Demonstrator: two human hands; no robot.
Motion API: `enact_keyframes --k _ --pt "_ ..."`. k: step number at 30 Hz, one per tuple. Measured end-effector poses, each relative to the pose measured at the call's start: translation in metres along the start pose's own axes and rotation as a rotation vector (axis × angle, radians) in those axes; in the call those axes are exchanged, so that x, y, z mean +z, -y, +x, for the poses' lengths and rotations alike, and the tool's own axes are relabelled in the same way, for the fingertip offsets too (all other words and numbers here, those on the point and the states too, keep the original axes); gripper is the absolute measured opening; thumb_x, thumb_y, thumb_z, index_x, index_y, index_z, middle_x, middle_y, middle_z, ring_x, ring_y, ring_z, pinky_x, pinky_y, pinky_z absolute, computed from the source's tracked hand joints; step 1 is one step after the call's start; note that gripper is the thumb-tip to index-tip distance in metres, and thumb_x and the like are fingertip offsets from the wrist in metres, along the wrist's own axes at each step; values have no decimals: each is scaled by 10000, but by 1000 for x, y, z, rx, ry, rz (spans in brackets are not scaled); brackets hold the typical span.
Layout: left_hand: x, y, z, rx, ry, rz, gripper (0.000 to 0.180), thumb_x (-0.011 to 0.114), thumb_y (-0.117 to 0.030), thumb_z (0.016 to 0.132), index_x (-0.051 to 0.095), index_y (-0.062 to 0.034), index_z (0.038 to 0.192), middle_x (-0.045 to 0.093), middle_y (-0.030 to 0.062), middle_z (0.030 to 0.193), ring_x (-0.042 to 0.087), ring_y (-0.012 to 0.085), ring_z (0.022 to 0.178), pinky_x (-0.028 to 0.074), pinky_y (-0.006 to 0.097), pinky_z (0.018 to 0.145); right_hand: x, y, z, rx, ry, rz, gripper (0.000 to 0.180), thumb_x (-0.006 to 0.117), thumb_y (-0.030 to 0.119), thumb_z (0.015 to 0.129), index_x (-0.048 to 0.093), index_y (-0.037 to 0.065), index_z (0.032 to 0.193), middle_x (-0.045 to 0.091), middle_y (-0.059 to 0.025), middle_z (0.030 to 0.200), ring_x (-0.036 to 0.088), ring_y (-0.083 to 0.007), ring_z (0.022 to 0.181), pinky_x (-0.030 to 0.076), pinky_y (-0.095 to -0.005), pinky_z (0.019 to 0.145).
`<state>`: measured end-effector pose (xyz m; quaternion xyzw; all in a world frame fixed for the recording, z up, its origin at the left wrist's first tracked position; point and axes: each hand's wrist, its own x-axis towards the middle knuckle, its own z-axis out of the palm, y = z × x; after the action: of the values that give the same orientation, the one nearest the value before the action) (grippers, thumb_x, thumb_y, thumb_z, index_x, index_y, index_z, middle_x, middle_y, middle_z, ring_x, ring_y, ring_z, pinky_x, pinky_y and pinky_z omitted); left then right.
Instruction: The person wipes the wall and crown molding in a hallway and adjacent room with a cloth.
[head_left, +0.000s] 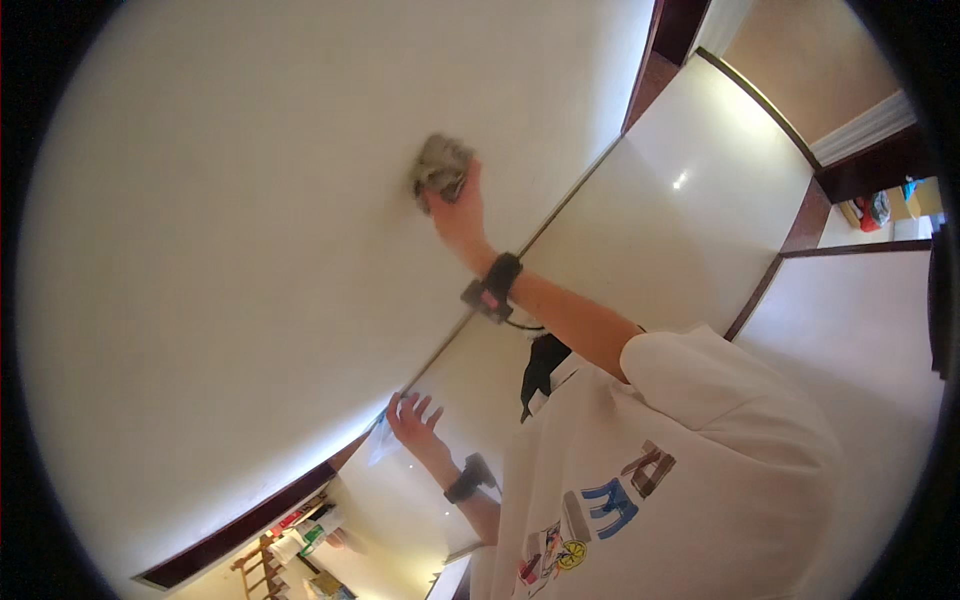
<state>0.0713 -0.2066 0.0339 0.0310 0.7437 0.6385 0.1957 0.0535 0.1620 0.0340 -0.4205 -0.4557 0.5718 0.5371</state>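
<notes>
My right hand [459,212] is closed around a crumpled grey cloth [442,165], which lies against a large off-white flat surface [250,250]. The cloth's folds bunch out past my fingertips. My left hand [418,428] is lower down, at the thin edge strip [440,352] of that surface. Its fingers are bent and spread apart, with no held thing visible between them. Next to this hand hangs a translucent bluish piece [379,442], too faint to name. A dark band with a small device [490,292] is strapped on my right wrist, and another band [470,478] on my left.
Glossy pale floor [690,180] with dark border strips lies beyond the edge. A wooden rack [262,570] and assorted items stand at lower left. A doorway with a red bag [878,210] and boxes is at far right. A black cable runs from my right wrist device.
</notes>
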Motion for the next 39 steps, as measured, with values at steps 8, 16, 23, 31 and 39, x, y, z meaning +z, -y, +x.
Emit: enact_keyframes --k 8,16,23,31,39 --pt "39 -66 88 606 -349 416 345 525 -250 1093 576 31 1286 656 148 1214 684 242 983 568 334 795 -16 -35 17 -45 85 -373 779 755 35 841 349 39 1505 563 -242 1346 567 -436 1265 496 -464 1071" --pt "162 -198 134 1547 -519 246 332 593 -206 1053 569 35 1280 522 249 1416 470 372 1409 358 531 1174 -74 -40 136 -263 -107 -351 708 754 40 828 428 7 1455 509 -222 1315 541 -412 1235 478 -473 1071" --pt "267 -253 119 1527 -469 382 448 610 -267 1048 546 5 1398 382 259 1601 297 424 1529 248 596 1218 -127 -27 227 -329 -287 -443 501 797 142 807 636 -31 1250 608 -211 1197 616 -385 1123 517 -442 1001" --pt "316 -290 152 1422 -850 570 681 513 -403 1086 320 3 1597 124 311 1691 54 491 1577 97 641 1257 -221 23 353 -297 -221 -518 530 766 332 902 613 -30 1257 683 -217 1278 722 -360 1059 587 -442 862" --pt "276 -329 166 1211 -1123 508 735 351 -421 1126 159 100 1608 23 371 1675 21 506 1573 65 633 1260 -215 28 441 -259 -99 -105 442 685 192 989 477 -27 1312 635 -169 1124 635 -248 946 562 -403 811"
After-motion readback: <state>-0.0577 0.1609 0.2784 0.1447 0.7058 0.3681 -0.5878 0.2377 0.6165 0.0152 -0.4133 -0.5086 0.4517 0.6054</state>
